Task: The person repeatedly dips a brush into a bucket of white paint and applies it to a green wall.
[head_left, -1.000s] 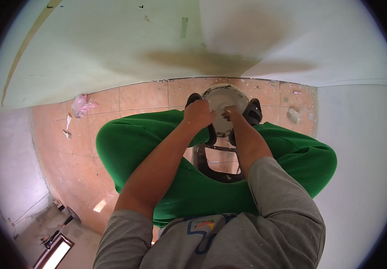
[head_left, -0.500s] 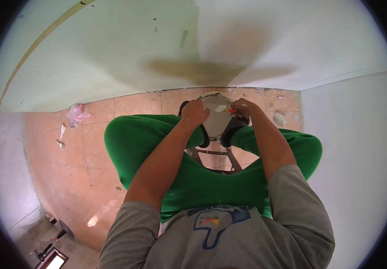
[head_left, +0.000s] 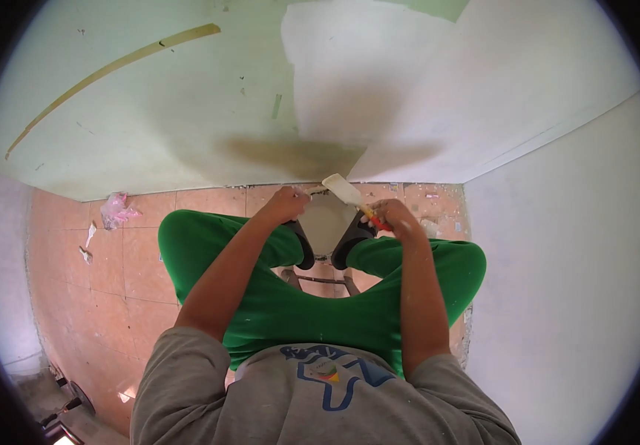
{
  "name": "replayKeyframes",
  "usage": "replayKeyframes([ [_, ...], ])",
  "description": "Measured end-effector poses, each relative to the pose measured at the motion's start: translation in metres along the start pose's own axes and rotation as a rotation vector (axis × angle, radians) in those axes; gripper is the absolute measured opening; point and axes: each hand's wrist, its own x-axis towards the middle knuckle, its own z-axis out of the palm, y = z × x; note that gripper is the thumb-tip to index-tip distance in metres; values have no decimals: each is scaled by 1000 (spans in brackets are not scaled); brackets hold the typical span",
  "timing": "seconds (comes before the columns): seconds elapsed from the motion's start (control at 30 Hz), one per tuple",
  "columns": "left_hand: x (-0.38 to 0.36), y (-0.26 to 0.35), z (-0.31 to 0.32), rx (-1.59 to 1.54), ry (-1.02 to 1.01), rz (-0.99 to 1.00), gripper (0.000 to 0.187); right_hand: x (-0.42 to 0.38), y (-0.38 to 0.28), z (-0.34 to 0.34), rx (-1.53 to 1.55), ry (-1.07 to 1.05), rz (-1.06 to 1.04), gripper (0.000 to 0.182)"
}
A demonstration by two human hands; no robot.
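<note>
I sit high up and look down past my green trousers at the tiled floor. My right hand (head_left: pixel 392 216) grips the red handle of a putty knife (head_left: pixel 346 191), whose wide blade is white with filler and points up toward the wall. My left hand (head_left: pixel 284 204) is closed on the rim of a round bucket (head_left: pixel 326 222) of white filler that stands between my two dark shoes. A freshly filled white patch (head_left: pixel 349 81) covers the pale green wall above the bucket.
A metal stool frame (head_left: pixel 320 280) shows between my legs. A second wall (head_left: pixel 572 282) closes the corner on the right. A pink plastic bag (head_left: pixel 116 210) and paper scraps lie on the floor at left. Tools lie at bottom left (head_left: pixel 67 404).
My right hand has lifted the putty knife out of the bucket, and its blade now points up at the wall. My head has tilted up, so more wall shows.
</note>
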Motion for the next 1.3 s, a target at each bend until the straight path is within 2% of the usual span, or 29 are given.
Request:
replayKeyframes([
  [0.07,-31,32,-8,-125,-115,-61,33,-14,-10,20,70,46,1,35],
  [0.13,-43,45,-5,-169,-116,-60,34,-12,-14,35,150,86,11,35],
  [0.17,-48,49,-3,-222,-127,-71,35,-8,-10,43,222,136,-53,34],
  [0.2,-48,45,4,-213,-132,-80,35,-8,-4,51,296,187,-111,33],
  [0.23,-44,38,13,-261,-129,-94,38,-10,-1,61,310,188,-103,33],
  [0.3,-37,33,26,-298,-126,-102,41,-9,-4,74,567,154,-47,36],
  [0.33,-37,37,33,-309,-131,-108,42,-5,2,77,572,155,-55,36],
  [0.4,-33,48,46,-313,-123,-95,42,2,14,84,566,37,-164,21],
  [0.43,-32,54,52,-270,-120,-85,41,3,14,87,529,47,-192,17],
  [0.53,-22,49,68,-295,-88,-52,36,15,15,93,501,40,-214,14],
  [0.57,-13,40,72,-316,-48,3,32,19,17,101,510,129,-204,18],
  [0.6,-4,35,75,-337,-9,60,29,19,17,103,511,132,-219,18],
  [0.67,-13,48,73,-313,-11,17,25,17,18,105,432,207,-244,18],
  [0.73,-11,41,77,-436,-16,-23,26,15,18,101,427,195,-207,20],
  [0.83,0,36,80,-438,12,-29,27,27,32,97,362,182,-138,28],
  [0.9,9,35,80,-409,61,-2,27,42,42,95,128,353,-202,42],
  [1.07,16,35,72,-419,128,47,24,69,45,80,124,474,-226,38],
  [1.13,13,38,70,-748,134,116,21,68,32,76,160,497,-225,37],
  [1.3,-5,53,44,-861,188,119,17,68,37,80,89,579,-283,28],
])
